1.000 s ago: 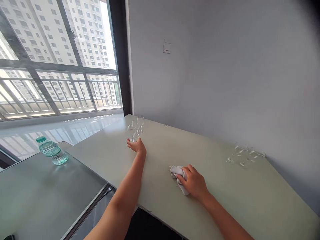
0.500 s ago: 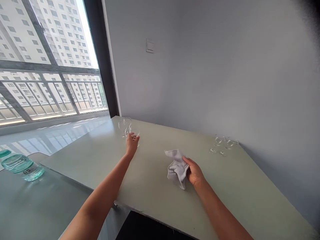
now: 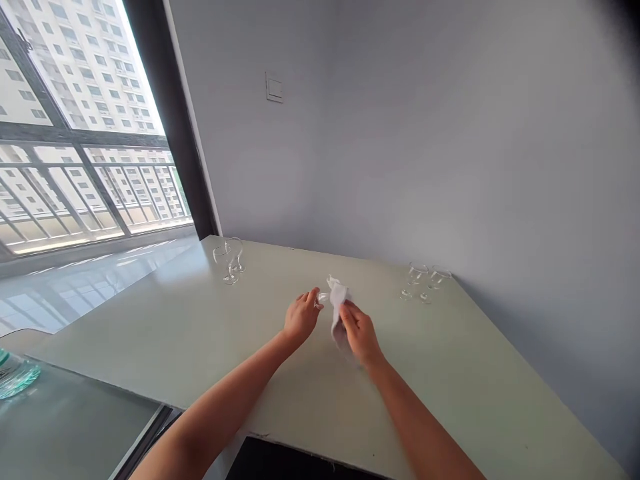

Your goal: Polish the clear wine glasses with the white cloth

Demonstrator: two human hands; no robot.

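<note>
My left hand [image 3: 301, 317] is closed on a small stemmed glass [image 3: 323, 299], gripping one end of it above the middle of the table. A pale grey-white cloth [image 3: 339, 303] is pinched in my right hand [image 3: 361, 333] and sits against the glass's other end, hiding that part. Both hands are close together, the glass and cloth between them. Farther off to the left, two clear stemmed glasses [image 3: 233, 261] stand near the table's far corner. Two more stemmed glasses [image 3: 418, 273] stand at the far right.
The pale table [image 3: 470, 380] meets a grey wall [image 3: 425, 133] along its far side. On a lower dark glass-topped surface [image 3: 75, 420] at the left lies a teal plastic bottle [image 3: 20, 378], cut off by the view's edge. A window [image 3: 85, 160] is beyond.
My left hand has brought a glass from the far-left group to the middle. My right hand has carried the cloth up against it. The view has swung slightly right.
</note>
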